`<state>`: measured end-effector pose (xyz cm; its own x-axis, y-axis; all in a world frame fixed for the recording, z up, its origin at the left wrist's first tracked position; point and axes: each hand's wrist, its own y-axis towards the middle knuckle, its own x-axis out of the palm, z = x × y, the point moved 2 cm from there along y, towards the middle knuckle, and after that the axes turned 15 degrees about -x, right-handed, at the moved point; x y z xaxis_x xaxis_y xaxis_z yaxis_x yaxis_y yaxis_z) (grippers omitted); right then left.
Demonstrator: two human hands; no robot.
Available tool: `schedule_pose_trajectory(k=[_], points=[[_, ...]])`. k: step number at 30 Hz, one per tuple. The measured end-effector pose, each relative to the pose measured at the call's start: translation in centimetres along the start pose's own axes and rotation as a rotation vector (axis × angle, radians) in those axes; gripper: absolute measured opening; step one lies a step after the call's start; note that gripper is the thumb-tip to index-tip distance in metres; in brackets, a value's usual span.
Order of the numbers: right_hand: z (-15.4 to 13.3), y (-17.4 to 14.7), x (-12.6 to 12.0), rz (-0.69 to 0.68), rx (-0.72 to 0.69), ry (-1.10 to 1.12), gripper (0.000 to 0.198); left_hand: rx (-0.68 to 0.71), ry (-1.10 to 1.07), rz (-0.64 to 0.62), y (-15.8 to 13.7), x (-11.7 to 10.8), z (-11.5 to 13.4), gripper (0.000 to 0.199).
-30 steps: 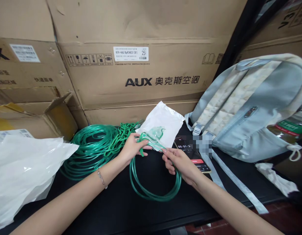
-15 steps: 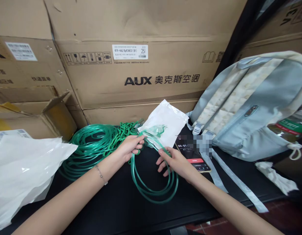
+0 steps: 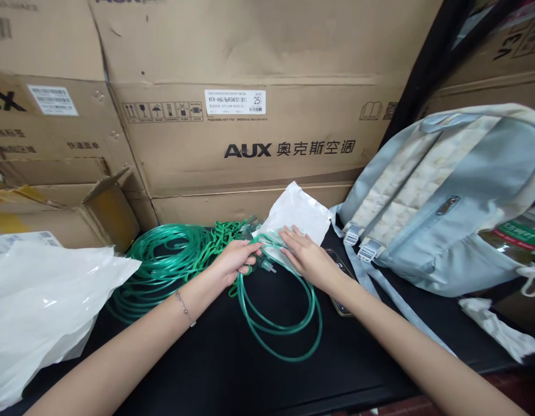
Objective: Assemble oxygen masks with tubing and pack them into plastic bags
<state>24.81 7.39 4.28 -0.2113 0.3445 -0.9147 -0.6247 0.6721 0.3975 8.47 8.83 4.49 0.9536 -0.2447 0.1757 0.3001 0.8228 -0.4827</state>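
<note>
And the right hand (image 3: 308,260) is on the move! Half a second ago its fingers curled at the side of the loop of translucent green plastic tubing (image 3: 293,359); now it has slid up over the near edge of the flat white plastic packet (image 3: 296,205), opened out, fingers nearly straight, thumb apart. Whether its fingertips press on anything, I cannot tell.

The left hand (image 3: 235,263) stays closed, thumb against bent fingers, keeping hold of the tubing just left of the packet. The loop droops in front of the packet, above the black surface (image 3: 198,370), its strands at the bottom now further apart. A small clear plastic connector (image 3: 267,265) now shows just in front of the packet, between the hands.

Left of the packet, the big coil of green tubing (image 3: 172,248) hasn't budged. To its right, the dark rectangular phone (image 3: 342,266) is now mostly covered by the right forearm.
</note>
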Motion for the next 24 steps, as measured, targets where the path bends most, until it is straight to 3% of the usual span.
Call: schedule_pose_trajectory(k=[6, 12, 16, 18, 21, 24], points=[[-2.0, -0.1, -0.8, 0.105, -0.019, 0.055, 0.040, 0.151, 0.065, 0.073, -0.2, -0.1, -0.8, 0.022], [-3.7, 0.8, -0.9, 0.092, -0.042, 0.134, 0.040, 0.315, 0.143, 0.136, -0.2, 0.1, -1.6, 0.013], [-4.6, 0.9, -1.2, 0.070, -0.066, 0.150, 0.041, 0.329, 0.188, 0.060, -0.3, 0.5, -1.9, 0.048], [-5.0, 0.9, -1.5, 0.075, -0.074, 0.162, 0.041, 0.411, 0.225, 0.094, -0.3, 0.4, -1.9, 0.060], [-5.6, 1.1, -1.9, 0.084, -0.103, 0.185, 0.040, 0.556, 0.283, 0.187, 0.1, -0.1, -1.6, 0.063], [-6.1, 1.2, -2.2, 0.091, -0.132, 0.184, 0.040, 0.568, 0.289, 0.187, 0.3, -0.3, -1.0, 0.063]])
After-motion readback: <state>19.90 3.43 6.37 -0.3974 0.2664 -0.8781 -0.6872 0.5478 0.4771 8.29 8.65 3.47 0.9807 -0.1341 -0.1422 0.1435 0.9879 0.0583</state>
